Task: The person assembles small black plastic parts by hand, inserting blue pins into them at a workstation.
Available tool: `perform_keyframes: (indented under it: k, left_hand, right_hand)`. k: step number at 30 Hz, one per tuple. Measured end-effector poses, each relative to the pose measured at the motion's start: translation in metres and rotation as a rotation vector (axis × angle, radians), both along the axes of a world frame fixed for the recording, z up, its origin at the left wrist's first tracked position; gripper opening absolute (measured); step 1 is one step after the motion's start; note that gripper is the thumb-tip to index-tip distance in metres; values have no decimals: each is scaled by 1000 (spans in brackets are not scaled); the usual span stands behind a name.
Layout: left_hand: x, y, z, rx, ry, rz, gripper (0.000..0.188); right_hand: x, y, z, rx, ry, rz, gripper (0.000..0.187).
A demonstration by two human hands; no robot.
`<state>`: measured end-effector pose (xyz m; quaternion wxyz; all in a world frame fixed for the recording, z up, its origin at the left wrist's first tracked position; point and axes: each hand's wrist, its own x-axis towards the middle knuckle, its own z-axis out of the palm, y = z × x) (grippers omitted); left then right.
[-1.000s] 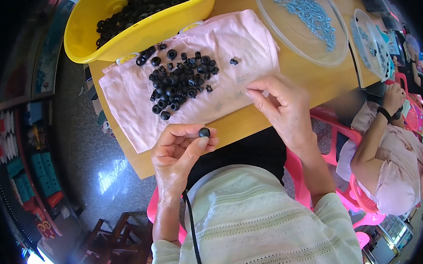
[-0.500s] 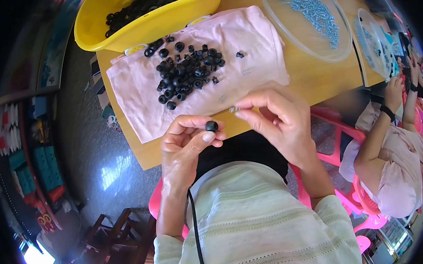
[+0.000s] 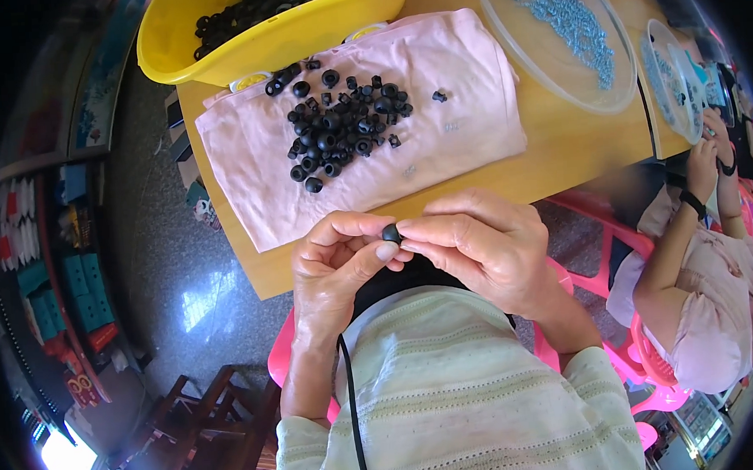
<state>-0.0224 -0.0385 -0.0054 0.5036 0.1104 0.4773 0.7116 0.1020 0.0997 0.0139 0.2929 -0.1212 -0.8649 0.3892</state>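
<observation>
Black bead (image 3: 391, 232) is now pinched by both hands: right hand (image 3: 479, 247) has come from the pink cloth (image 3: 439, 138) to meet left hand (image 3: 335, 263), just below the cloth's near edge.

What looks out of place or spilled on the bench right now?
Little stands out. One black bead lies apart from the main pile on the pink cloth, and a few sit against the yellow tub. Both hands, left and right, pinch a single bead.
</observation>
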Motion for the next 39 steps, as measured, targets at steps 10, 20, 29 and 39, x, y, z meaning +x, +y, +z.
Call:
perform_keyframes:
  k: [10, 20, 29, 39]
  left_hand:
    - [-9, 2, -8, 38, -222, 25, 18]
    - [-9, 3, -4, 36, -128, -47, 19]
    - [-4, 3, -5, 114, -54, 0, 20]
    - [-3, 6, 7, 86, -151, 25, 18]
  right_hand:
    - [-3, -16, -20, -145, 38, 23, 47]
    - [-25, 80, -15, -23, -170, -248, 10]
    - [-38, 83, -9, 194, -317, -128, 10]
    - [-12, 43, 22, -775, -243, -4, 8]
